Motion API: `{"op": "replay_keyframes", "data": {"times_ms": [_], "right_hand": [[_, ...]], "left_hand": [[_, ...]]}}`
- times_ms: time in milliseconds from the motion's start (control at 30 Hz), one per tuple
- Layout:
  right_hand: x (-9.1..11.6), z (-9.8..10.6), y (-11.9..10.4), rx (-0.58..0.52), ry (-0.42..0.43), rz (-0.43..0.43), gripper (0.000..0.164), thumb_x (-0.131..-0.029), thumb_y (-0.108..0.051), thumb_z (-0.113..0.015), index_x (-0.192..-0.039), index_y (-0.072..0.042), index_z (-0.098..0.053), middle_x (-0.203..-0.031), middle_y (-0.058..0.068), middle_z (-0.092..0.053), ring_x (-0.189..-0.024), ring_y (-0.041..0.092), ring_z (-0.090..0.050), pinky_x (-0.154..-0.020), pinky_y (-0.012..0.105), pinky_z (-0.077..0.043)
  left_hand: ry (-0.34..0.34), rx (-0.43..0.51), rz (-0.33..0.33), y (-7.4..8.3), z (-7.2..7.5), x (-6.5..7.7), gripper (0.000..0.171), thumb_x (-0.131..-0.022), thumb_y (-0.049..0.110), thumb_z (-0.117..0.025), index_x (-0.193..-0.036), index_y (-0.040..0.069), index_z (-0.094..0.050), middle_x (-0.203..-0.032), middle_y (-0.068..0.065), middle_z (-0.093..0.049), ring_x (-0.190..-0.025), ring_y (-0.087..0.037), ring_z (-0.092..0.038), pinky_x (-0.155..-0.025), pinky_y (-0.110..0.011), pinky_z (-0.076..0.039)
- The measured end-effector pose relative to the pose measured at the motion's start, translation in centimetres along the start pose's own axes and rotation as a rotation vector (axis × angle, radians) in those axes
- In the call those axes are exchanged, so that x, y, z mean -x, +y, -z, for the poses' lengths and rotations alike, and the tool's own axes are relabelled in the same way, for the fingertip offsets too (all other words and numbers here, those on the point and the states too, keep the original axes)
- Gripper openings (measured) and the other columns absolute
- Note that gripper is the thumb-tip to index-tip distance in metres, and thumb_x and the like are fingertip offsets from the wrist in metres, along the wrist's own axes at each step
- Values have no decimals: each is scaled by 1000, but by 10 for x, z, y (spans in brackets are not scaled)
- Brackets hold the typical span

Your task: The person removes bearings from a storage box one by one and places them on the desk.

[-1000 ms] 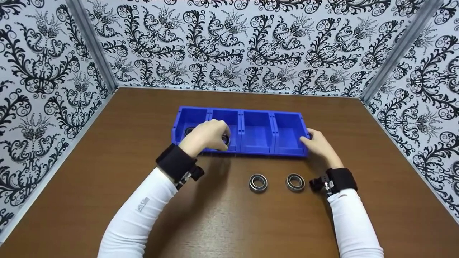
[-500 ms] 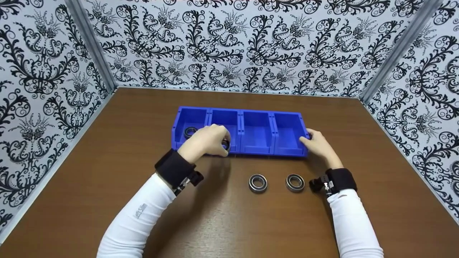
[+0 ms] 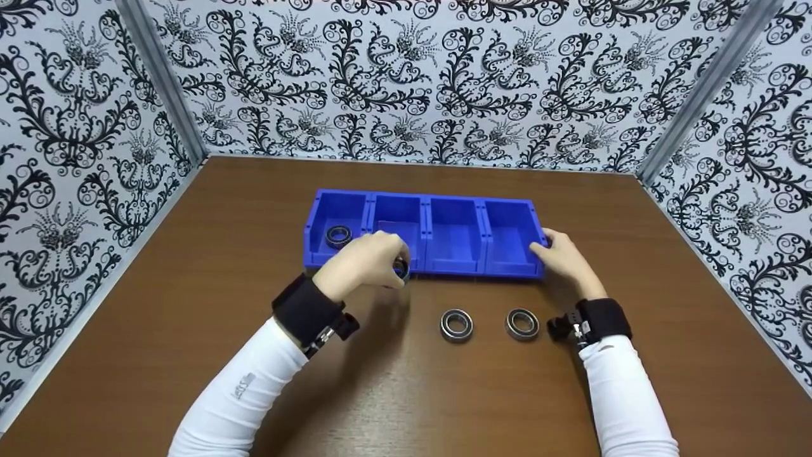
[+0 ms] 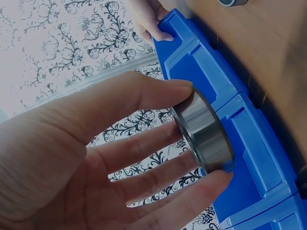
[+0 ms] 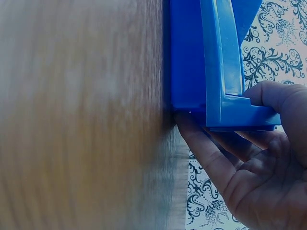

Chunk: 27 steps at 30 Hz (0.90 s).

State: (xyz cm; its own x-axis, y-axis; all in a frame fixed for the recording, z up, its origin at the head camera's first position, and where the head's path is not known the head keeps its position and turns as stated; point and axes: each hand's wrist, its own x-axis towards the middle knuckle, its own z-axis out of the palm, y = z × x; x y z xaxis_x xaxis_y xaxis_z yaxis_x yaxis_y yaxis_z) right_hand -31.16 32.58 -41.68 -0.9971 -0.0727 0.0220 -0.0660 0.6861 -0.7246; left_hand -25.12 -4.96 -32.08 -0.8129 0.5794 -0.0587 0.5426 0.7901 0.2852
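My left hand [image 3: 368, 261] pinches a steel ball bearing [image 4: 204, 129] between thumb and fingertips, at the front edge of the second compartment from the left. The bearing's shiny outer rim faces the left wrist camera. My right hand [image 3: 564, 257] grips the right end wall of the blue four-part bin [image 3: 453, 274], thumb over the rim and fingers against the outside, as the right wrist view shows [image 5: 268, 158]. Another bearing [image 3: 339, 237] lies in the leftmost compartment. Part of that compartment's front is hidden behind my left hand.
Two bearings, one [image 3: 457, 325] left and one [image 3: 522, 324] right, lie on the brown table [image 3: 482, 400] in front of the bin. Patterned panels [image 3: 406, 82] stand at the back and both sides.
My left hand has drawn toward me with its bearing, from inside the second compartment to the front edge. The bearing in the leftmost compartment shows more fully. My right hand stays put.
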Motion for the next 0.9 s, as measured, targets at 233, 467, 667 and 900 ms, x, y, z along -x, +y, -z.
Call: {"op": "replay_keyframes", "data": {"times_ms": [233,467,667,900], "right_hand": [[0,0,0,7,5,16,48,-100,-11,-49,-141,14,-50,-124,35,-65,-95,24,-68,-74,14,-48],[1,1,-1,9,8,37,45,-99,-10,-51,-136,15,-53,-120,34,-66,-91,21,-67,-73,14,-48],[1,0,-2,11,10,33,44,-99,-9,-50,-137,14,-53,-121,34,-66,-95,25,-67,-74,14,-48],[0,0,-1,20,8,23,46,-100,-11,-50,-139,14,-52,-123,34,-65,-97,25,-67,-77,15,-47]], "left_hand": [[-1,18,-23,1,-5,4,28,-76,15,-79,-103,8,-78,-105,-10,-77,-97,-30,-73,-83,-46,-58],[-8,31,-32,2,-8,8,30,-76,16,-80,-105,9,-79,-105,-10,-77,-96,-29,-73,-82,-43,-59],[-18,39,-43,3,-11,11,30,-76,15,-79,-105,9,-79,-105,-10,-77,-95,-28,-72,-80,-42,-58],[-36,59,-32,3,-15,15,36,-77,15,-79,-113,8,-78,-110,-10,-77,-95,-28,-72,-81,-43,-59]]}}
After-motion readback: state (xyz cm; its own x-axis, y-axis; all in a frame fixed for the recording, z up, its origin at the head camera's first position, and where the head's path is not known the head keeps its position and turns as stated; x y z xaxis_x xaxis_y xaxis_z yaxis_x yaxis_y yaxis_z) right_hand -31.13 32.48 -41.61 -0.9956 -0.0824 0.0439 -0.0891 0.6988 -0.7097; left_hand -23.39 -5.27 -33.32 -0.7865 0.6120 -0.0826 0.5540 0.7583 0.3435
